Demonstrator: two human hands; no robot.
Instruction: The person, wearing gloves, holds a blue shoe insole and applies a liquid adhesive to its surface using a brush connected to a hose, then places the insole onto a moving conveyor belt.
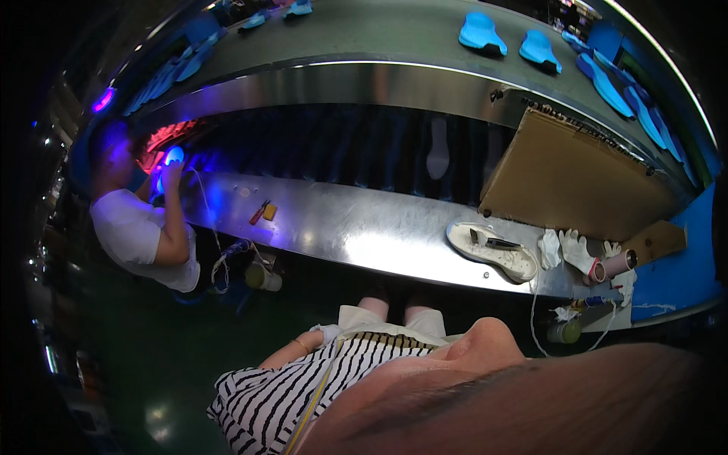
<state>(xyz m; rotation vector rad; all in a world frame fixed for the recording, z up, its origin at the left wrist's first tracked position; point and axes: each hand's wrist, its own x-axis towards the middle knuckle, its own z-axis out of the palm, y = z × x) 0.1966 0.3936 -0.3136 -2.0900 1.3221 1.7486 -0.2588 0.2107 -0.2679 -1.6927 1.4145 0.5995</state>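
Striped cloth hides most of the person's lap. Only the left hand shows, resting there, its grip unclear; the right is unseen. Nearest, a white sole lies on the steel bench.

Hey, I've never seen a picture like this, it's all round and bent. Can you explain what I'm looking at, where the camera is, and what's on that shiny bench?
The camera sits on a person's head and looks down through a very wide lens, which bends straight edges. At the bottom you see the wearer's striped shirt. Only the left forearm shows, with the left hand resting in the lap; what it holds cannot be told. The right hand is out of view. On the steel bench lie a white shoe sole, white gloves and a pinkish roll. Behind stands a cardboard sheet. Blue soles ride the upper belt. At left, a co-worker works under violet light.
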